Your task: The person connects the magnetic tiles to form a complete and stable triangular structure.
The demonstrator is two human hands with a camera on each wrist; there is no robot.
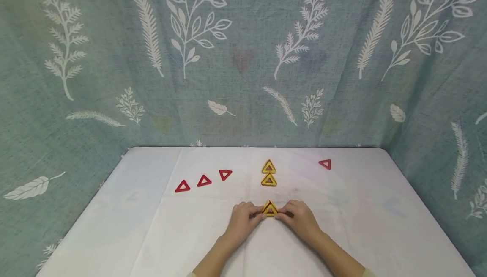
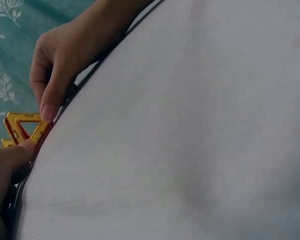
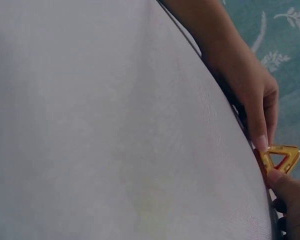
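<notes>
Both hands meet at a yellow magnetic triangle tile (image 1: 270, 209) near the middle of the table. My left hand (image 1: 242, 221) pinches its left corner between thumb and finger. At the right corner, my right hand (image 1: 302, 221) pinches in the same way. Red edges show against the yellow triangle tile (image 2: 39, 134) in the left wrist view; how the red and yellow pieces join is unclear. The right wrist view also has the thumbs on the yellow triangle tile (image 3: 291, 153). Beyond the hands, two more yellow triangle tiles (image 1: 269, 179) lie one behind the other.
Three red triangles (image 1: 204, 180) lie in a slanting row at the left. Another red triangle (image 1: 325, 164) sits toward the back right. The white tablecloth (image 1: 365, 226) reaches back to a grey-green leaf-patterned curtain (image 1: 243, 91).
</notes>
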